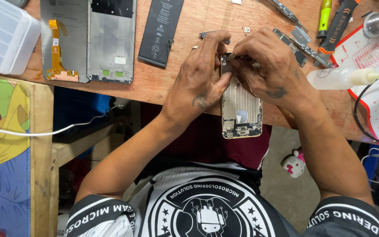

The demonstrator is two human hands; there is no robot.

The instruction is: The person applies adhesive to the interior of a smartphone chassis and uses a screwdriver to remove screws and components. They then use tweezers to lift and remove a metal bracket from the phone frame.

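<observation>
Wooden workbench (189, 83) bearing, at its near edge, an opened phone housing (241, 115) whose long axis runs away from the person, its lower end overhanging the edge. Left hand (200, 79) grips the housing's left side near the top, thumb curled against the frame. Right hand (270, 66) lies over the top end, fingers pinched close on a slim tool or part too hidden to identify; both hands are equally near.

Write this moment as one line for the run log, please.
left hand: holds opened phone housing at its side | right hand: fingers work at housing's top end | nearby: black battery, white squeeze bottle on wooden table
</observation>
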